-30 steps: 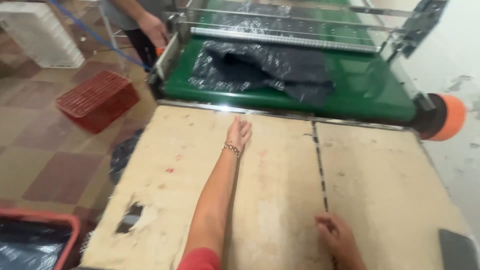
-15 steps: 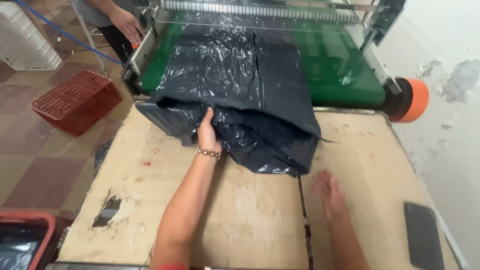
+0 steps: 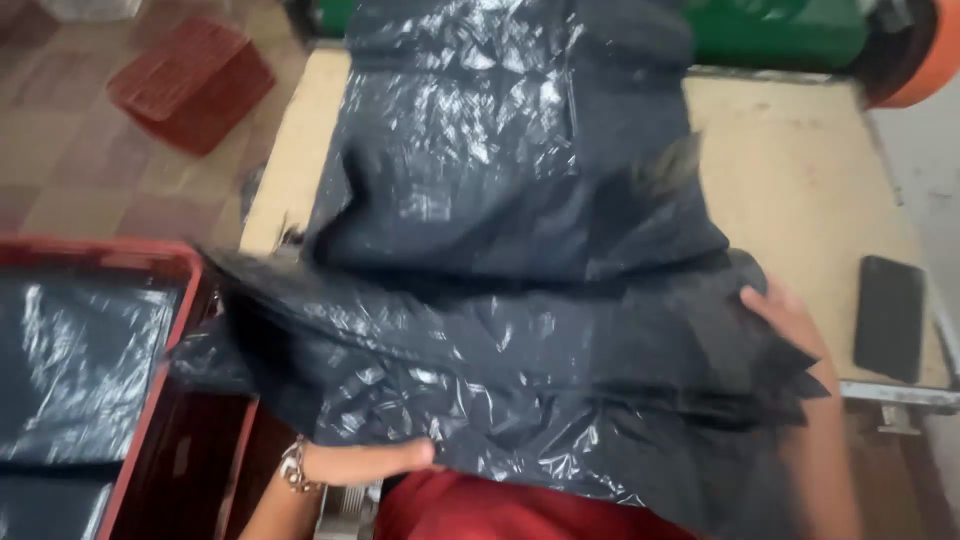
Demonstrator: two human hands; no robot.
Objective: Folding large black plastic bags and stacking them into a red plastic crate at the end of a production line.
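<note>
A large stack of black plastic bags (image 3: 520,280) covers most of the wooden table (image 3: 800,170) and hangs over its near edge. My left hand (image 3: 400,460) reaches under the lower left edge of the bags, fingers hidden beneath the plastic; a bracelet shows on the wrist. My right hand (image 3: 785,315) rests on the right edge of the stack, its fingers partly tucked under the plastic. A red garment shows at the bottom, below the bags.
A red crate (image 3: 160,300) holding more black plastic bags (image 3: 80,360) stands at the left beside the table. Another red crate (image 3: 190,80) lies on the tiled floor at the far left. A black phone (image 3: 890,315) lies on the table's right edge. A green conveyor (image 3: 770,30) sits behind.
The bags have been pulled from the far end of the table toward me, over the near edge. My left hand moved from on top of the bags to beneath them; the right reached their side.
</note>
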